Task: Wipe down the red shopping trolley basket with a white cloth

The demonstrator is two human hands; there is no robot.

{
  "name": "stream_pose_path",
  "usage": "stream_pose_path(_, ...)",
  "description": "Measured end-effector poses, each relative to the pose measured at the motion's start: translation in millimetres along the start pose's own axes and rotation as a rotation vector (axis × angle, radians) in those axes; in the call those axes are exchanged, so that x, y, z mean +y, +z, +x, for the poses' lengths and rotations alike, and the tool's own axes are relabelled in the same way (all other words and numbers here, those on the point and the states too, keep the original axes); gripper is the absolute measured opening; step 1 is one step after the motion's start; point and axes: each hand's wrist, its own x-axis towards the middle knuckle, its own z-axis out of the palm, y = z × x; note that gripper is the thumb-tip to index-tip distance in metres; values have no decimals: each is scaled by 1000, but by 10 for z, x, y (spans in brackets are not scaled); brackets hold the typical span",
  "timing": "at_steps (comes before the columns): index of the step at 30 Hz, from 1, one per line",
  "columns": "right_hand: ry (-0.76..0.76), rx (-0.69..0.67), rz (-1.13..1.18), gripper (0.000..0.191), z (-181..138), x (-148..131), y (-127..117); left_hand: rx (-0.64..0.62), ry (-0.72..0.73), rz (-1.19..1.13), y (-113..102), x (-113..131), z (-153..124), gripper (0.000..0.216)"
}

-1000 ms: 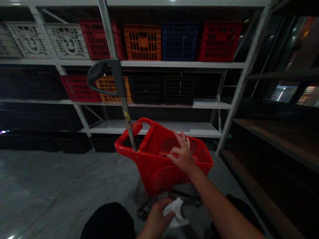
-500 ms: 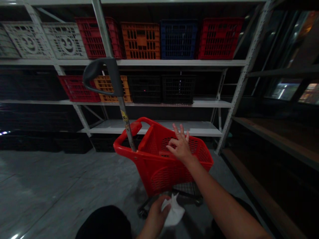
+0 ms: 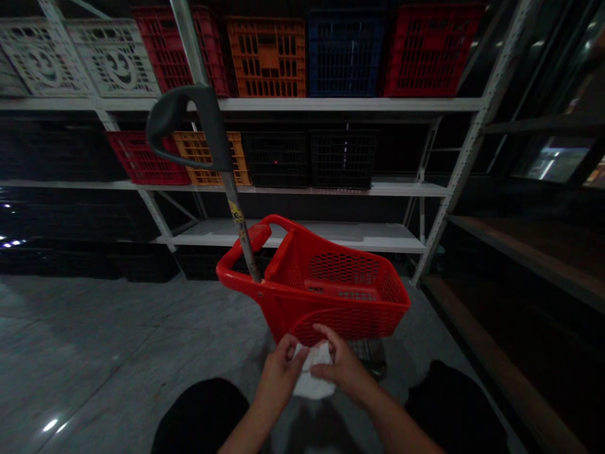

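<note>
A crumpled white cloth (image 3: 312,383) hangs between my two hands, in front of the red plastic shopping cart (image 3: 331,301). My left hand (image 3: 282,369) pinches its upper left side between thumb and fingers. At the right side, the thumb of my right hand (image 3: 344,367) lies over the cloth, and the index finger reaches up past its top edge. Both hands are low, before the cart's near side. Slanting up from the cart's handle end is a metal pole (image 3: 236,211) with a dark grey loop grip (image 3: 212,129).
Behind the cart stands a white metal rack (image 3: 326,105) with orange (image 3: 267,57), blue (image 3: 346,53), red, white and black crates. A darker shelving unit (image 3: 520,252) runs along the right. My knees (image 3: 201,413) frame the grey floor (image 3: 94,340).
My right hand has come down from over the cart's basket to the cloth. The left hand has raised the cloth slightly. The view has tipped a little downward.
</note>
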Motion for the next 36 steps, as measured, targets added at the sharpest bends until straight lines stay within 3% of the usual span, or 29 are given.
stream_pose_path(6,-23,101,163,65,-51,47,-113,172,-94,-155,-16,-54,19,36)
stream_pose_path(12,-27,265,173,63,-96,184,-112,6,-128,-338,91,-30,-46,51)
stream_pose_path(15,-52,243,104,65,-154,230,-116,45,-252,-404,92,-101,-22,43)
stream_pose_path(19,-264,275,-357,65,-335,168,-141,114,-364,-542,-2,-122,38,39)
stream_pose_path(23,-602,6,-894,97,-422,-18,-129,-31,-452,-704,-61,-10,31,36)
stream_pose_path(25,-666,-90,-1015,82,-360,-90,-87,-97,-473,-733,-45,20,22,35)
stream_pose_path(27,-698,-131,-1054,52,-237,-132,-36,-108,-466,-713,-19,17,36,36)
stream_pose_path(29,-693,-158,-996,31,-74,-172,-1,-63,-418,-610,-29,13,83,38)
stream_pose_path(31,-607,-95,-869,22,112,-257,5,46,-273,-411,-122,57,159,39)
stream_pose_path(34,-508,261,-701,20,408,-514,-9,329,126,-8,-433,258,316,37)
stream_pose_path(36,-575,482,-706,20,602,-702,13,539,386,287,-685,436,457,39)
